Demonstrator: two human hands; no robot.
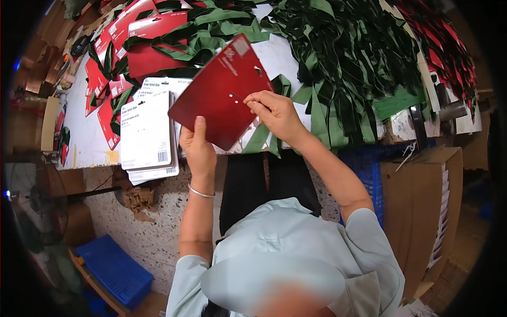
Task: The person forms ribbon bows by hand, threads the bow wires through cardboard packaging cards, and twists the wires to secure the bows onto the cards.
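Note:
My left hand [199, 141] grips the lower edge of a red bow card [216, 90], its thumb across the front. The card is tilted above the table and has small holes near its middle. Close to those holes, the fingertips of my right hand [277, 117] are pinched on what looks like a thin wire, barely visible. Green velvet ribbon [282, 85] shows behind the card's right edge; whether it is joined to the card is hidden. Left of my left hand lies a stack of white-backed cards [145, 134] printed "Green Velvet Bow".
Green velvet bows [338, 68] are heaped across the right of the table. More red cards [158, 55] with ribbons lie at the back left. An open cardboard box [412, 211] stands below on the right, beside a blue crate [369, 179]. Another blue bin [113, 272] is at lower left.

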